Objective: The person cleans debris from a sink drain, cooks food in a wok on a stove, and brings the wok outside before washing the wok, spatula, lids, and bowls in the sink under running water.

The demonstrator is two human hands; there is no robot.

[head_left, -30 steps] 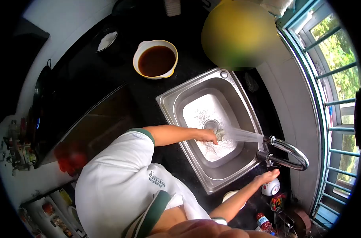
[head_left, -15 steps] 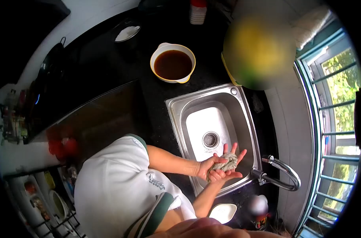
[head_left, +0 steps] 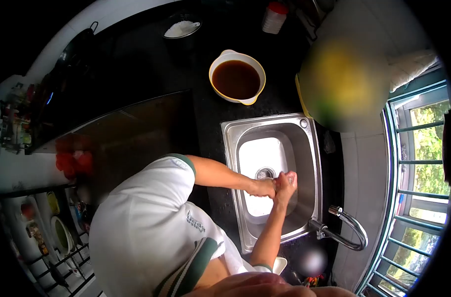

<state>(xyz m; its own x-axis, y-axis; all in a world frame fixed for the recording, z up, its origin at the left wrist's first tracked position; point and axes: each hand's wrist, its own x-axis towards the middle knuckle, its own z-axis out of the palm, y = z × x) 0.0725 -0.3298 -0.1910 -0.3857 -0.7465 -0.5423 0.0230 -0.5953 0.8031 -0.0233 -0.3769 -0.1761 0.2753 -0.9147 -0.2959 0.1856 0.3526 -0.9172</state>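
My left hand (head_left: 261,188) and my right hand (head_left: 286,184) are pressed together over the steel sink (head_left: 304,208). Both are closed, with fingers wrapped round the grey-green cloth seen half a second ago, which the fingers now hide. Below them in the basin are the round drain (head_left: 264,173) and the bright sink floor. The curved chrome tap (head_left: 356,235) stands to the right of my hands, and no water shows coming from it.
A two-handled bowl of brown liquid (head_left: 236,79) stands behind the sink. Farther back are a dish of white powder (head_left: 181,29) and a red-lidded container (head_left: 275,19). A small white dish (head_left: 280,265) lies near my right forearm. A barred window (head_left: 426,163) is at right.
The tap's stream has stopped. My right hand has come from beside the tap to meet my left over the sink, and its spread fingers have closed round the cloth.
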